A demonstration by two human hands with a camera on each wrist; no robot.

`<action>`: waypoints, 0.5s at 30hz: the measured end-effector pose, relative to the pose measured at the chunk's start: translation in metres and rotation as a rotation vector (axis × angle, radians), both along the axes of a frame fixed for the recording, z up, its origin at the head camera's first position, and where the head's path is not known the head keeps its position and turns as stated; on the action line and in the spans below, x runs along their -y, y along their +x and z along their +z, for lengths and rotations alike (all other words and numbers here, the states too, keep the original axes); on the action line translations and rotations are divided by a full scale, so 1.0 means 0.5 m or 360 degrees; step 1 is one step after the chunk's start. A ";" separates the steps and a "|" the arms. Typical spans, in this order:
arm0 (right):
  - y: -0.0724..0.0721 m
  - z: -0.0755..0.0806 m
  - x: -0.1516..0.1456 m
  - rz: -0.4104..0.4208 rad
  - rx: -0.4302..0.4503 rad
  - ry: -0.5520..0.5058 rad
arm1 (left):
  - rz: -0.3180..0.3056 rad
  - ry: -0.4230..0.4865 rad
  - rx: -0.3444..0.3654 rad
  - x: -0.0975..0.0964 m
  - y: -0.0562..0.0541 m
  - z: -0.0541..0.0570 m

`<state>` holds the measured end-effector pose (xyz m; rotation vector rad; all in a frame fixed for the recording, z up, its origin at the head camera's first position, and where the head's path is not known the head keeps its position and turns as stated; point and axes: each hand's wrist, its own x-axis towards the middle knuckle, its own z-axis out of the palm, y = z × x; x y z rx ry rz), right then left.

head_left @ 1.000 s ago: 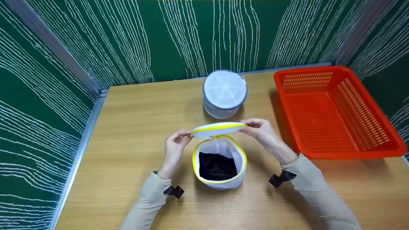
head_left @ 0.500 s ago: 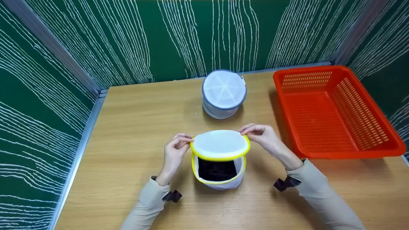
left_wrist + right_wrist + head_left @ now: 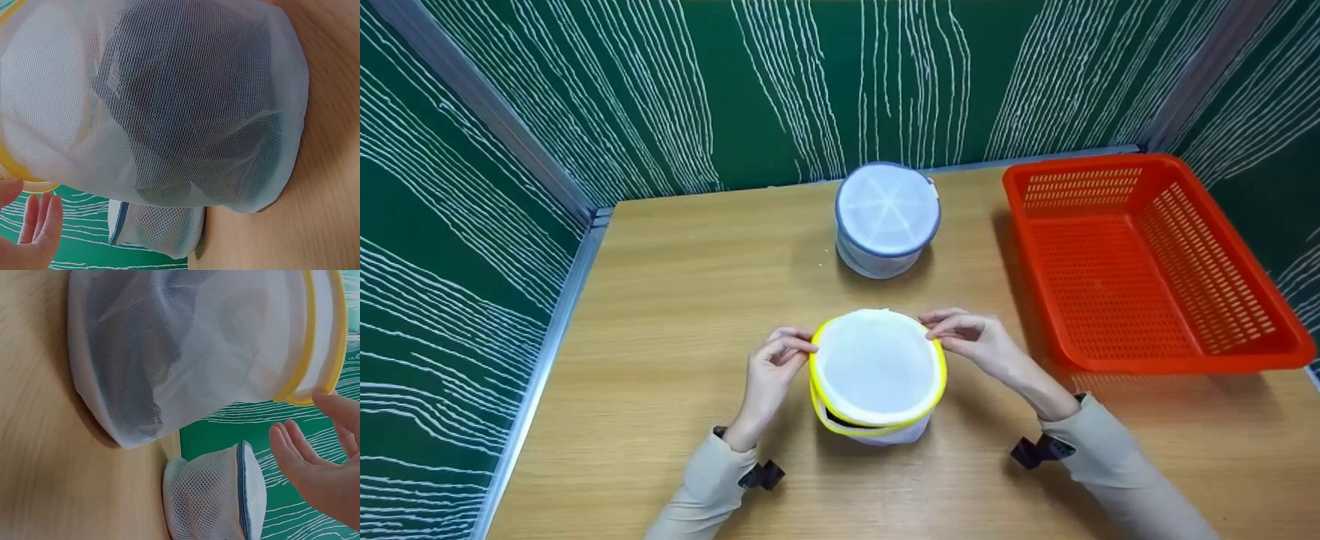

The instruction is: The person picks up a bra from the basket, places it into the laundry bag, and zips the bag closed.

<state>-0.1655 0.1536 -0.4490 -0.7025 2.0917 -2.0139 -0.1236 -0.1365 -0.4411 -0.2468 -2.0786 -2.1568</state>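
A white mesh laundry bag (image 3: 901, 434) with yellow zip trim stands upright on the table, dark cloth (image 3: 191, 84) showing through its side in the left wrist view. Its round lid (image 3: 881, 364) lies over the mouth, with a narrow gap at the front edge. At the lid's left rim, my left hand (image 3: 769, 371) pinches the yellow edge between thumb and fingers. Opposite it, my right hand (image 3: 986, 345) pinches the right rim; in the right wrist view the thumb is on the yellow trim, the other fingers loosely bent.
Behind the bag stands a second mesh laundry bag (image 3: 888, 214) with a blue rim, its lid down. To the right is a red perforated plastic basket (image 3: 1117, 364). Green walls (image 3: 780, 90) with white lines border the wooden table (image 3: 682, 277) at the back and sides.
Both hands have brought the lid from raised on edge behind the bag down and forward over its mouth. The dark cloth is now mostly covered in the head view.
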 end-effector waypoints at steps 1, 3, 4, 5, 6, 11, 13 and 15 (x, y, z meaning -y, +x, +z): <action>0.002 -0.001 0.000 0.0000 0.0002 0.0015 | -0.0001 -0.0002 0.0006 0.000 0.002 -0.001; 0.006 -0.003 -0.001 -0.0005 0.0025 0.0055 | -0.0001 -0.0013 0.0011 0.001 0.005 -0.001; 0.007 -0.004 -0.002 -0.0011 0.0033 0.0082 | -0.0001 -0.0018 0.0012 0.001 0.006 -0.001; 0.009 -0.005 -0.002 -0.0014 0.0035 0.0104 | 0.0001 -0.0022 0.0013 0.001 0.007 -0.001; 0.010 -0.006 -0.002 -0.0017 0.0039 0.0119 | 0.0001 -0.0021 0.0018 0.001 0.008 -0.002; 0.017 -0.007 -0.002 -0.0020 0.0089 0.0118 | -0.0029 0.0062 0.0046 0.001 0.012 -0.003; 0.019 -0.005 -0.001 -0.0001 0.0127 0.0079 | -0.0062 0.0135 0.0059 0.005 0.010 -0.015; 0.020 -0.002 0.001 0.0015 0.0171 0.0043 | -0.0101 0.0210 0.0078 0.018 -0.009 -0.070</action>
